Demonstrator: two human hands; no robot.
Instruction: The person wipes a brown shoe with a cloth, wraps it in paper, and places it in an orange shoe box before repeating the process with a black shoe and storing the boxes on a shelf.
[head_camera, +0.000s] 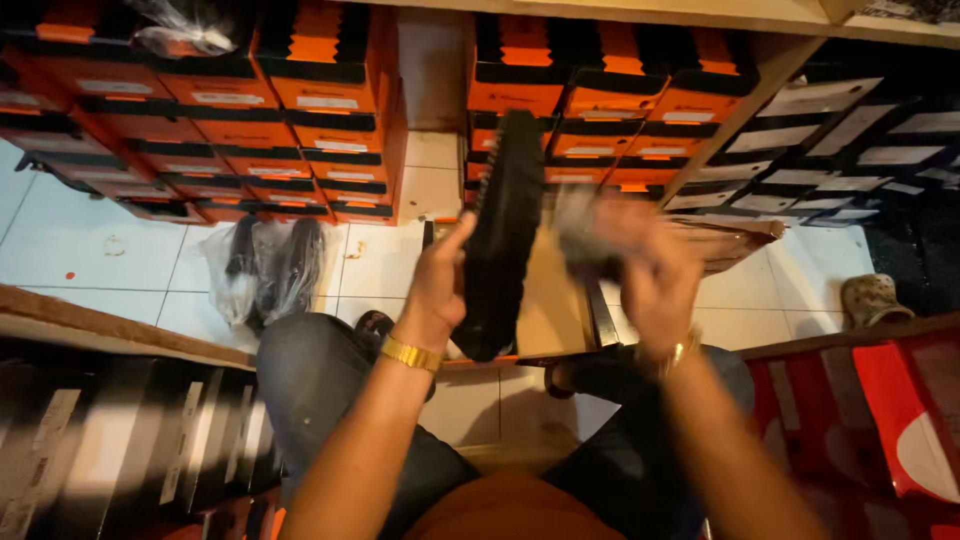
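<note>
My left hand (437, 285) grips a black shoe (502, 230) held upright with its ridged sole turned sideways; a gold bracelet sits on that wrist. To its right, my right hand (655, 275) is blurred with motion and closed on a grey crumpled wad (583, 235), maybe paper, close to the shoe. Below the hands lies an open cardboard shoe box (545, 310) on the tiled floor, between my knees in dark trousers.
Stacks of orange-and-black shoe boxes (300, 110) line the back. Black boxes with white labels (820, 140) fill the right shelf. A clear plastic bag with dark shoes (270, 265) lies on the floor at left. A beige clog (872, 298) rests at right. Red packaging (880, 420) sits lower right.
</note>
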